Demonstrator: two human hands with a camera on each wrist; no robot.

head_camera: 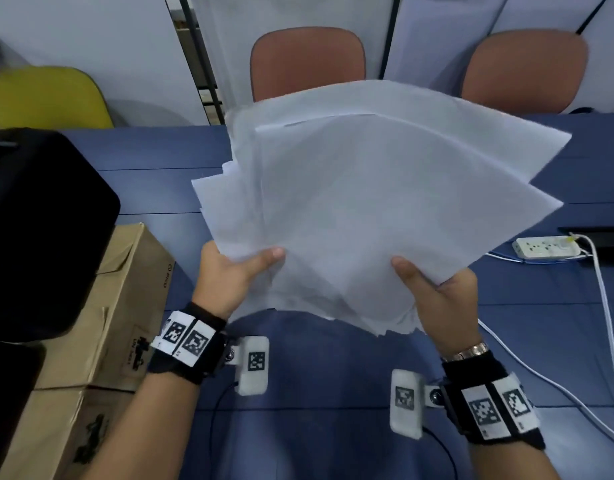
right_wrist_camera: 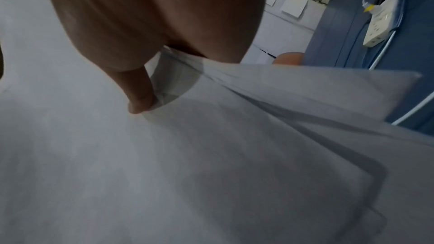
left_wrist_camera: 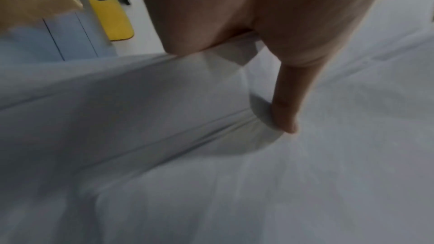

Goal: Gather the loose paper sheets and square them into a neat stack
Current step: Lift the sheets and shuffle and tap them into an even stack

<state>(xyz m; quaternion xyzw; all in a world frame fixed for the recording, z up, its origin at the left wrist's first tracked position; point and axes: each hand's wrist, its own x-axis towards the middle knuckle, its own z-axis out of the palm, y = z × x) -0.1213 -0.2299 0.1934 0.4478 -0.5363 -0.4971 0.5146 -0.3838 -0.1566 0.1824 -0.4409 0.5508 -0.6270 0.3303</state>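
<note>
Head view: fanned sheets [head_camera: 378, 202] between both grips.

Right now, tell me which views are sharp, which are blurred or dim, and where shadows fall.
Head view: evenly lit, mostly sharp, edges bowed by the wide lens; the fanned white paper sheets slightly soft. Left wrist view: dim, smeared; the left hand shades the paper under its thumb. Right wrist view: dim, blurred; overlapping sheets cast dark bands.

I see the head view bright and bent at its edges; both wrist views look dim and blurry
</note>
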